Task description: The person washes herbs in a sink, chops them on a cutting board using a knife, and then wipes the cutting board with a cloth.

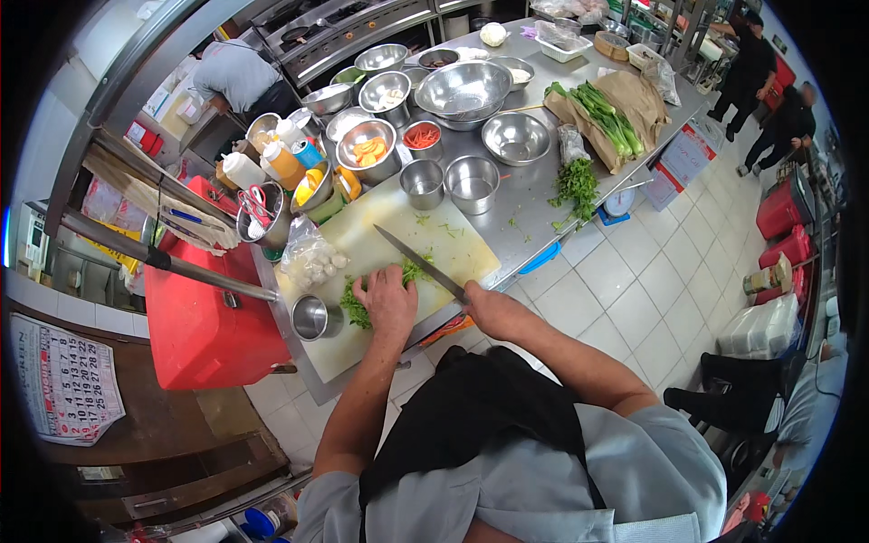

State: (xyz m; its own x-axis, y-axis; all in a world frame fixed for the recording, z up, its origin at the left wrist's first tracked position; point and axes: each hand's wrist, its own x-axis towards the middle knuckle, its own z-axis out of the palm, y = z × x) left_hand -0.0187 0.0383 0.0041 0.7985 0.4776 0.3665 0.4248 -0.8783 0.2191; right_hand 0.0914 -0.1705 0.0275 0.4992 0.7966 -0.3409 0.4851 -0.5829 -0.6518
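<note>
My right hand point(485, 309) grips the handle of a long chef's knife point(417, 258). Its blade points away to the upper left, over the white cutting board point(343, 366). Under the curled fingers of my left hand point(387, 298) is a bunch of leafy green herbs point(354, 305), held against the board. More leaves show between that hand and the blade, and small scraps lie beyond the knife. A steel cup point(312, 317) stands left of my left hand. Behind it is a clear plastic bag of pale round pieces point(311, 261), perhaps mushrooms.
Steel containers point(473, 184) stand at the board's far edge. Beyond are bowls of sliced carrot point(370, 151) and red shreds point(422, 138). Squeeze bottles point(282, 163) crowd the left; parsley-like herbs point(576, 186) and leafy greens point(607, 119) lie right. A red cooler point(210, 319) adjoins the table. Other people work farther off.
</note>
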